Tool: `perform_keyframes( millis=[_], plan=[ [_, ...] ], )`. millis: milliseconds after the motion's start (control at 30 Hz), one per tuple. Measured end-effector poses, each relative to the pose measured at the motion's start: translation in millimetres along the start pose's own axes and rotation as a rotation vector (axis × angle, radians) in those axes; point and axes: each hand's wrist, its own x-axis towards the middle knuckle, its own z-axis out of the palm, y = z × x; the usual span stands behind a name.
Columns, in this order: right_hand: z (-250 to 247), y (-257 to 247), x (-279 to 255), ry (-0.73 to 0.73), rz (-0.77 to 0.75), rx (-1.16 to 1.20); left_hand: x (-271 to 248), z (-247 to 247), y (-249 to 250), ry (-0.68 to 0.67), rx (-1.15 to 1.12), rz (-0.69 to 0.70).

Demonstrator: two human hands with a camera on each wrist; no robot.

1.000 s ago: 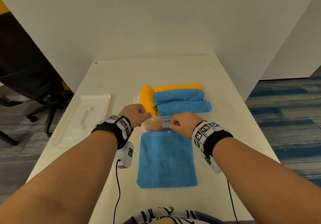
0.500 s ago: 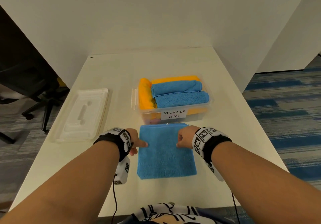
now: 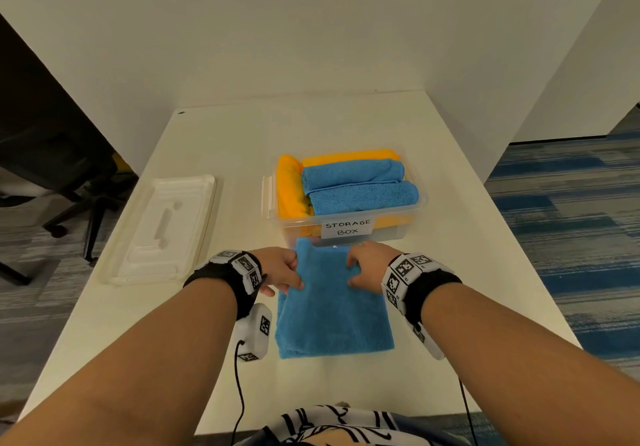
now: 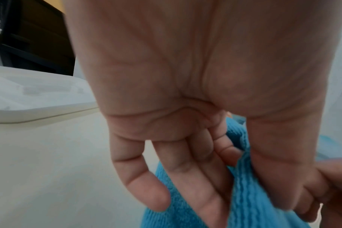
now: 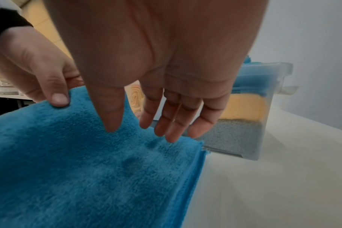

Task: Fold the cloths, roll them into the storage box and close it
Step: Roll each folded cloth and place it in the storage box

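Folded blue cloth (image 3: 332, 310) lying flat on the white table (image 3: 460, 272), at 6 o'clock from the clear storage box (image 3: 349, 234), its far edge just beside the box's labelled front wall. Far left corner of the cloth raised off the table, pinched between thumb and fingers of the left hand (image 3: 282, 270); in the left wrist view, fabric running up between thumb and curled fingers. Right hand (image 3: 367, 267) at the cloth's far edge, toward 12 o'clock, fingers (image 5: 174, 126) straight and relaxed, gripping nothing; whether the fingertips touch the nap cannot be told.

Inside the box: two blue rolls (image 3: 356, 186) lying crosswise, an orange roll (image 3: 289, 189) at 9 o'clock of them, another orange cloth (image 3: 349, 157) at 12 o'clock along the back wall. Box uncovered.

White lid (image 3: 162, 227) flat on the table at 9 o'clock from the box, well apart. Black office chair (image 3: 65, 182) on the carpet beyond the table's 9 o'clock edge.
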Motion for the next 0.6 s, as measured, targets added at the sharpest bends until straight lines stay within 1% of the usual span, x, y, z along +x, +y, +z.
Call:
perform_keyframes(
  millis=[67,133,200,233,300,333,367,467,533,600],
  plan=[
    [1,-3,2,0.003,-0.012,0.004,-1,-1,-2,0.013,-0.059,0.01],
    [3,-5,2,-0.01,-0.02,-0.003,-1,-1,-3,0.048,-0.104,-0.008],
    [5,-5,3,-0.051,-0.013,-0.022,-4,1,-4,0.052,-0.074,-0.062],
    [6,-5,3,-0.077,-0.009,-0.042,-7,2,-4,0.035,-0.012,-0.099],
    [9,-5,3,-0.135,0.008,-0.09,-11,5,-7,-0.02,0.131,-0.183],
    [9,-6,3,-0.16,0.017,-0.113,-12,6,-10,-0.06,0.168,-0.228],
    [10,-6,3,-0.177,0.022,-0.131,-12,8,-13,-0.112,0.168,-0.271],
    [11,-7,2,-0.199,0.03,-0.144,-15,17,-21,-0.264,0.128,-0.336],
    [12,-7,2,-0.203,0.029,-0.141,-19,22,-22,-0.309,0.125,-0.345],
    [14,-9,2,-0.208,0.029,-0.142,-21,26,-20,-0.309,0.106,-0.336]
  ],
)
